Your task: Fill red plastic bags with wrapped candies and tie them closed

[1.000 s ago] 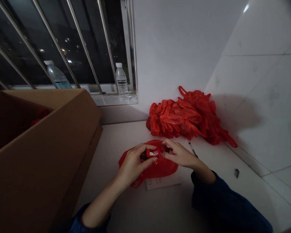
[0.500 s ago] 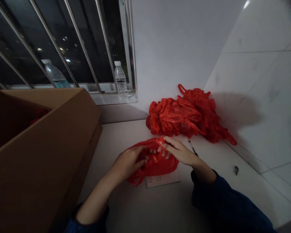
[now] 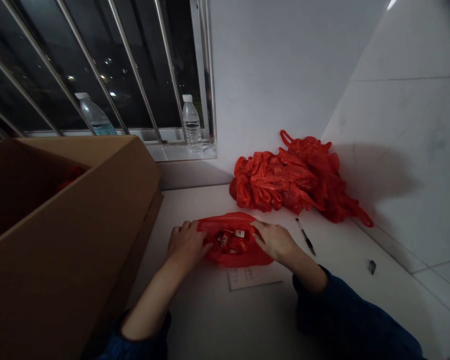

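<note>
A red plastic bag lies on the white table with its mouth spread, over part of a sheet of paper with handwriting. Several small wrapped pieces with pale labels show inside it; their kind is too small to tell. At the bag's left end, my left hand is closed on the edge, knuckles up. My right hand grips the opposite edge between thumb and fingers. Its fingertips are partly hidden by the red film.
Behind the bag, a heap of red plastic bags lies against the wall. A pen and a small dark object are on the right. A large cardboard box stands at left. Water bottles rest on the sill by the barred window.
My left hand has drawn back left from inside the bag to its left edge. The bag's mouth is wider and more of the small pieces show. My right hand has lowered slightly.
</note>
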### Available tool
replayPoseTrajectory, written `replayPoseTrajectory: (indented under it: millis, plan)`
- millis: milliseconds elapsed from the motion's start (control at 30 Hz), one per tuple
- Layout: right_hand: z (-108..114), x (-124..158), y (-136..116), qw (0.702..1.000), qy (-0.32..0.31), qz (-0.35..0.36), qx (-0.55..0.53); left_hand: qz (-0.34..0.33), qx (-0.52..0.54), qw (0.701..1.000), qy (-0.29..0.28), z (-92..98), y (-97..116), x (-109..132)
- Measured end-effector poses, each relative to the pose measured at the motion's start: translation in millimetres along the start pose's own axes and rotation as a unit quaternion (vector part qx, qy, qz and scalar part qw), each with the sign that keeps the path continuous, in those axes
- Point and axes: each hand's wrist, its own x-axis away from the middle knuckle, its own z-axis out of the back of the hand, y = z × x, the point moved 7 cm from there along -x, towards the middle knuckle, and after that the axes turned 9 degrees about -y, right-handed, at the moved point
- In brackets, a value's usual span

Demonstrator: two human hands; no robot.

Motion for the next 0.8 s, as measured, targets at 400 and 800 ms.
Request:
replayPoseTrajectory:
  millis: [400,800]
  plan:
    - [-51.5,-20.8,-65.2,0.982,0.037,0.18,0.053,-0.036,-0.02,0.999,0.016,-12.0,9.6,-5.1]
    - [-36.8,-17.7,-35.5,0.994,0.005,0.037,0.104,-0.011,0.072,0.997,-0.016,-51.1,14.2,-30.3]
